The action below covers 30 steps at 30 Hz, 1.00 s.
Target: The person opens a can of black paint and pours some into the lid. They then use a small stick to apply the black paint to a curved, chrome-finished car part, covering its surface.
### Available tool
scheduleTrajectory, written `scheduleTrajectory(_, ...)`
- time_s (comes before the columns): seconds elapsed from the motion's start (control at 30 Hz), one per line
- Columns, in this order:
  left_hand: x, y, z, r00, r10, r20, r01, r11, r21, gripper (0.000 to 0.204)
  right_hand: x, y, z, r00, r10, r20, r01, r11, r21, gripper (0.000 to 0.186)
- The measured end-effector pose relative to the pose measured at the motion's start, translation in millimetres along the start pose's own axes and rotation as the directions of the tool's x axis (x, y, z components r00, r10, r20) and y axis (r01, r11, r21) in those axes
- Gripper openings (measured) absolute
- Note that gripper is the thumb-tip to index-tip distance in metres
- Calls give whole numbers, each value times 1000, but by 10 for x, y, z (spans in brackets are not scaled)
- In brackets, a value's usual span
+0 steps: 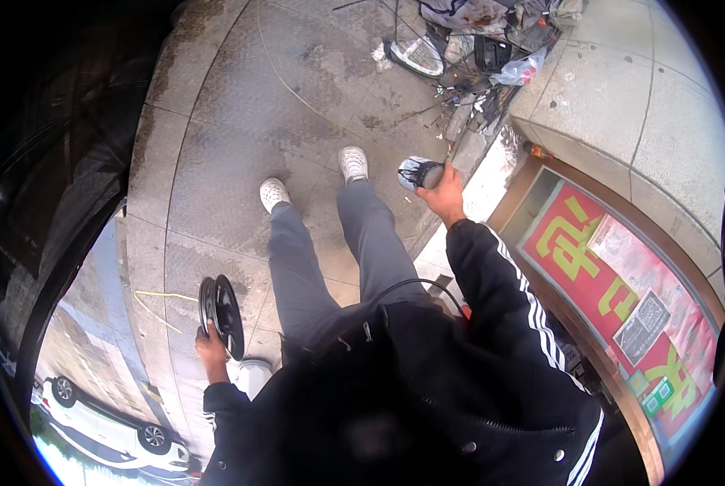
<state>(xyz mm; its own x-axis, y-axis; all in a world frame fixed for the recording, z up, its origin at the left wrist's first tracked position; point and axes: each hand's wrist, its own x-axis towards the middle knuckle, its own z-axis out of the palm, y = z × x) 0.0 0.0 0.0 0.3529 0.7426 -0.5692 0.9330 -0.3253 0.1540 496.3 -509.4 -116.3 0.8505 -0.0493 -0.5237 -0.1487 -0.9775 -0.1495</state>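
In the head view, my left hand (212, 349) is closed on a black spool (229, 314) at the lower left, with a thin yellow cord (166, 295) trailing leftward from it. My right hand (443, 194) grips a small rounded pale-grey object with black strands (417, 172), too unclear to identify, at the upper right of my legs. My feet in white shoes (353, 162) are on the paved ground (290, 130). A black cable (411, 282) arches near my waist, and a white object (253, 374) shows partly below the spool.
Rubbish with bags and wires (490, 50) is heaped at the top along a concrete step edge (588, 69). A wood-framed red sign panel (575, 259) stands at my right. A white car (103, 411) is at the lower left, and a dark structure (75, 113) fills the upper left.
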Motion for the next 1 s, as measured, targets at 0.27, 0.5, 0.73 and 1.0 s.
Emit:
scheduleTrajectory(0.27, 1297, 2273, 1095, 962, 274, 13, -274, 962, -14, 50, 1269, 413, 1427, 989, 22, 147, -18, 1000, -24, 117)
scheduleTrajectory(0.5, 2006, 4270, 2862, 871, 491, -15, -475, 834, -281, 38, 2667, 1210, 2123, 974, -217, -64, 212, 974, -80, 109)
scheduleTrajectory(0.73, 2602, 5420, 4752, 675, 737, 27, -660, 619, -426, 31, 3284, 1665, 2666, 898, -353, -262, 402, 901, 163, 106)
scheduleTrajectory(1.0, 2781, 6143, 5426, 633, 773, 39, -722, 608, -329, 39, 3597, 4091, 3219, 810, 467, -354, -374, 877, 301, 38)
